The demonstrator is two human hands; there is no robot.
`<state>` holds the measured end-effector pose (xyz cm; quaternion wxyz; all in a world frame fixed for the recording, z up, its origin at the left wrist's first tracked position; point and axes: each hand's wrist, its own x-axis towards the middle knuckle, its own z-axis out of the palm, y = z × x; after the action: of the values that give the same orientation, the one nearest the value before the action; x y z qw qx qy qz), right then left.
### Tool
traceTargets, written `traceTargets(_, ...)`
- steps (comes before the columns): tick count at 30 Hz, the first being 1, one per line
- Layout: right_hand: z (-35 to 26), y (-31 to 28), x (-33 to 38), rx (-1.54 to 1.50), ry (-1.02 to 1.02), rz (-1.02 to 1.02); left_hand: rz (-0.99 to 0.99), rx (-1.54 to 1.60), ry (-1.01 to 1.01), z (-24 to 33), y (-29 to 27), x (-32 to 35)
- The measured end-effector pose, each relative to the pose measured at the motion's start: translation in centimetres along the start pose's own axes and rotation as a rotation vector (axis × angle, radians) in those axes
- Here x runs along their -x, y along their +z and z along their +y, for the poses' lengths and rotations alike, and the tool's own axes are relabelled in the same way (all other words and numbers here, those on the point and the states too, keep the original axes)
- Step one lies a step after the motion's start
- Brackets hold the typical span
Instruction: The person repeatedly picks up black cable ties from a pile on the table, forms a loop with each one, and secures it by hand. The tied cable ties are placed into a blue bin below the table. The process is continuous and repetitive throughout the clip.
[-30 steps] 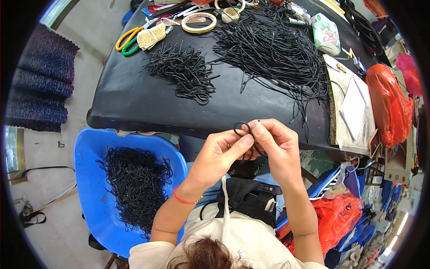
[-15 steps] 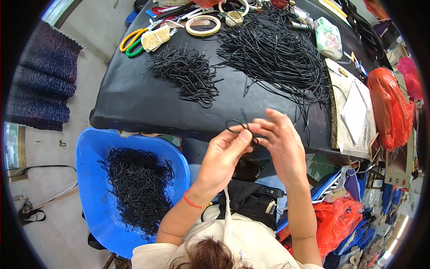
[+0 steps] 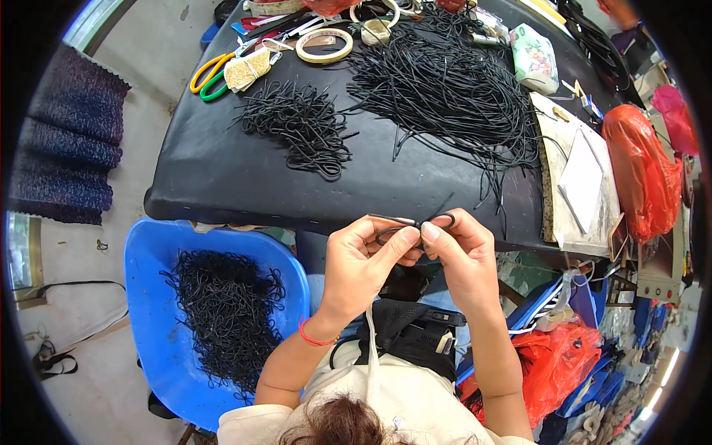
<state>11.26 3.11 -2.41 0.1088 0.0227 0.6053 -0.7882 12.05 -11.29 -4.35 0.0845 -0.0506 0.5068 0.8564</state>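
Note:
Between my two hands is a thin black cord (image 3: 393, 218), looped and crossed where my thumbs meet. My left hand (image 3: 368, 256) pinches the cord between thumb and fingers. My right hand (image 3: 461, 256) pinches it too, with a small loop bent over its index finger. Both hands are in front of the black padded table's near edge. On that table (image 3: 245, 189), a small heap of looped black cords (image 3: 300, 126) lies left of centre. A much larger pile of long black cords (image 3: 452, 96) spreads to its right.
A blue tub (image 3: 141, 297) holding a mass of black looped cords (image 3: 222, 319) stands at my left. Scissors (image 3: 213, 74) with yellow and green handles and a tape roll (image 3: 324, 46) lie at the table's back left. A red plastic bag (image 3: 641, 170) hangs at the right.
My right hand has closed in from spread fingers to pinch the cord beside my left thumb. The cord now bends into loops on both sides. The view has shifted slightly.

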Motion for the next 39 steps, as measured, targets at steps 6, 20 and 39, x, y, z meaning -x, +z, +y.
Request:
traceTargets(6, 1.8, 0.5, 0.4, 0.156, -0.175, 0.062, 0.039, 0.094, -0.053, -0.1, 0.0, -0.2)
traceTargets(20, 1.0, 0.3, -0.4, -0.023, -0.021, 0.07, 0.031, 0.205, -0.075, -0.5, 0.3, -0.2)
traceTargets(39, 0.2, -0.5, -0.1, 0.254, 0.21, -0.025, -0.129, -0.016, -0.155, 0.3, -2.2, -1.0)
